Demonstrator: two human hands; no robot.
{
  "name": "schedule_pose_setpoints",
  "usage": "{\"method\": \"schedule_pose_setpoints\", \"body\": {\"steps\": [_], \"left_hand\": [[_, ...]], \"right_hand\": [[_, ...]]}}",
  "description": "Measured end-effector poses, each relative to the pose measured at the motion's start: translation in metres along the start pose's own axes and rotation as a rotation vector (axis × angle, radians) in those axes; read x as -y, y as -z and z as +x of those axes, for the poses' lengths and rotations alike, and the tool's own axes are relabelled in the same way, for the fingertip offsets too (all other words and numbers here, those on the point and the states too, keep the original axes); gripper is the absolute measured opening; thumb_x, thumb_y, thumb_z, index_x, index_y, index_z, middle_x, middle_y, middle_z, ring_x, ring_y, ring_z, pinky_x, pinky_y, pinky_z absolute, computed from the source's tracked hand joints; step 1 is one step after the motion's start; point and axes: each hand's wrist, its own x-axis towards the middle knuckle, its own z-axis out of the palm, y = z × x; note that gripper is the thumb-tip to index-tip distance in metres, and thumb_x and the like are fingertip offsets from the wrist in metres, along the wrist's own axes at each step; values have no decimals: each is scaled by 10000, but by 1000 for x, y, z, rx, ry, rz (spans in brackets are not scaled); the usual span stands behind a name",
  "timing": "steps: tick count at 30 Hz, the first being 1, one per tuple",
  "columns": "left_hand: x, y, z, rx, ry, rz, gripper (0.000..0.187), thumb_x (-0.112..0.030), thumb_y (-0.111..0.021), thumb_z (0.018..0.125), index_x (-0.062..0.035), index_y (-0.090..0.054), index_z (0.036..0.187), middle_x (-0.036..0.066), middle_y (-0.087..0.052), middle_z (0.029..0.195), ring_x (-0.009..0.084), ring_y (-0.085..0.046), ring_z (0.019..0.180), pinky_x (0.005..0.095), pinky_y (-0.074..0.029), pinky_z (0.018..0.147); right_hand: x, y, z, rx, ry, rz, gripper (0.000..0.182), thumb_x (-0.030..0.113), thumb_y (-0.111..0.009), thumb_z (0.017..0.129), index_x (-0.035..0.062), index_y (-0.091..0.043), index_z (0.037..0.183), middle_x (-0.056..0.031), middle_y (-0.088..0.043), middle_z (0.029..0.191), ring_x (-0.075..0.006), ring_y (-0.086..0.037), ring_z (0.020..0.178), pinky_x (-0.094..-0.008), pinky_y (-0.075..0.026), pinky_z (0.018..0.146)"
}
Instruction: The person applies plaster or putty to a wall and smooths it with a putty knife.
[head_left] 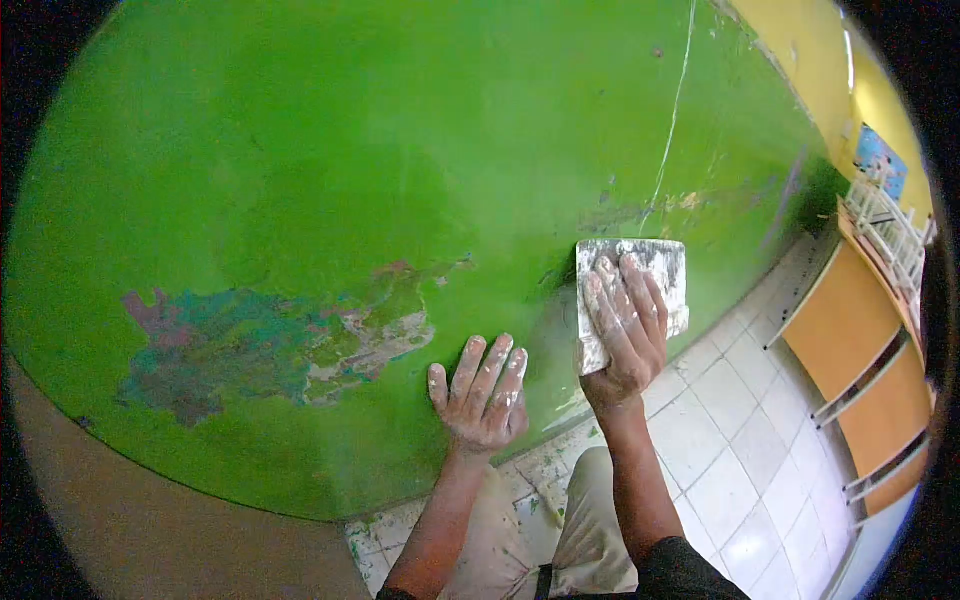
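Note:
A green painted wall (400,160) fills most of my view. My right hand (632,325), its fingers dusted white, is closed on a flat rectangular plate smeared with white (660,262). The plate is up against the green surface; its exact kind cannot be made out. To the left and lower, my left hand (480,400) has its fingers spread, with white specks on them, and holds nothing. It is at the wall, but whether the palm touches is hidden. Left of it lies a worn patch (230,345) showing teal, purple and grey where the green is gone.
A thin white crack (672,120) runs down the wall above the plate. White floor tiles (720,480) lie below, with green flakes near my knees. Orange-topped tables (840,310) lean on their sides at the right, by white chair frames (888,225). A yellow wall (800,50) stands beyond.

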Motion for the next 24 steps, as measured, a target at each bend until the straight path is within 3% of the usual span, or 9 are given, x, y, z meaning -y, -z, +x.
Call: {"method": "schedule_pose_setpoints", "body": {"steps": [2, 7, 12, 18, 20, 21, 22, 24], "left_hand": [[3, -3, -6, 11, -32, -81, 263, -155, -601, 902, -155, -669, 1157, 42, -665, 1263, 325, -516, 1327, 562, -108, 1218], [3, -6, -4, -42, -51, -86, 244, -171, -597, 907, -153, -665, 1140, 42, -679, 1225, 322, -544, 1296, 563, -116, 1215], [3, -2, -5, -30, -70, -106, 248, -204, -607, 909, -142, -663, 1143, 53, -682, 1211, 324, -551, 1286, 560, -123, 1213], [-15, 10, 11, 13, 72, -211, 272, -229, -604, 916, -119, -660, 1159, 76, -679, 1214, 341, -550, 1285, 575, -131, 1204], [-34, 25, 30, 24, 321, -429, 273, -226, -589, 929, -86, -656, 1154, 96, -674, 1226, 354, -548, 1284, 574, -130, 1203], [-43, 30, 34, 38, 337, -456, 353, -200, -584, 955, -31, -611, 1264, 134, -629, 1304, 322, -541, 1297, 497, -224, 1192], [-56, 30, 40, 29, 336, -432, 353, -200, -584, 955, -31, -611, 1264, 134, -629, 1304, 322, -541, 1297, 497, -224, 1192], [-90, 24, 51, -37, 900, -1002, 423, -189, -557, 990, 35, -531, 1348, 177, -624, 1281, 298, -533, 1294, 423, -334, 1137]], "right_hand": [[-1, 1, 1, 12, -15, 10, 316, 141, -723, 808, 60, -748, 1113, -112, -723, 1158, -321, -601, 1251, -506, -412, 1080], [1, 5, -4, 55, -59, 16, 363, 139, -771, 749, 79, -751, 1107, -94, -730, 1140, -321, -599, 1254, -515, -405, 1085], [4, 5, -2, 42, -75, 40, 350, 138, -761, 760, 80, -750, 1105, -106, -726, 1143, -314, -588, 1269, -512, -403, 1085], [4, 7, -14, 47, -79, 96, 350, 146, -754, 767, 109, -747, 1116, -102, -727, 1139, -314, -578, 1282, -534, -373, 1091], [-1, 5, -12, 64, -76, 105, 331, 136, -738, 783, 120, -746, 1113, -83, -730, 1132, -320, -568, 1292, -542, -333, 1114], [-3, 6, -10, 59, -72, 126, 331, 136, -738, 783, 120, -746, 1113, -83, -730, 1132, -320, -568, 1292, -542, -333, 1114], [-4, 7, -8, 85, -59, 99, 322, 145, -722, 800, 121, -743, 1120, -72, -725, 1148, -316, -550, 1312, -549, -301, 1128], [-4, 11, -9, 113, -35, 105, 314, 155, -706, 816, 123, -739, 1127, -60, -721, 1163, -313, -532, 1331, -556, -270, 1143]]}}
